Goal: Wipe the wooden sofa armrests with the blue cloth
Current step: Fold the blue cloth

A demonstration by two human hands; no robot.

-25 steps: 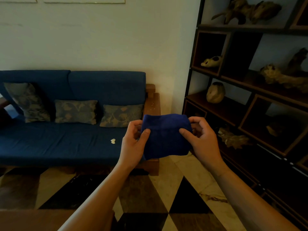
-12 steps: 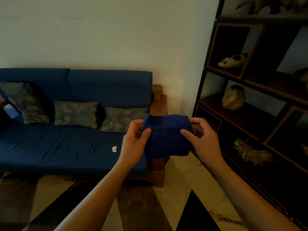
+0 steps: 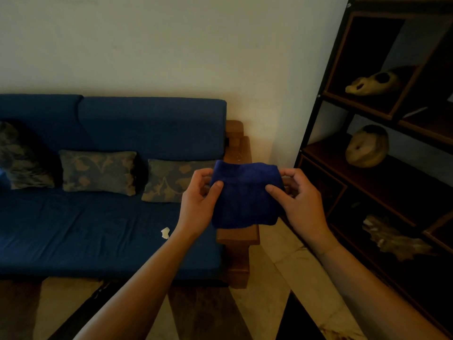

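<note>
Blue cloth, folded, is held up in front of the person, each side pinched between thumb and curled fingers: the left hand has its grip on the left edge, the right hand on the right edge. Just behind the cloth runs the wooden sofa armrest, at the right end of the blue sofa. A small pale scrap lies on the seat. Farther back, three patterned cushions lean on the backrest. Dark shelves stand on the right.

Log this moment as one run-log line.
phase: pre-wipe | blue cloth: folded, held up | left hand: grips cloth | right hand: grips cloth | wooden armrest: not yet touched
</note>
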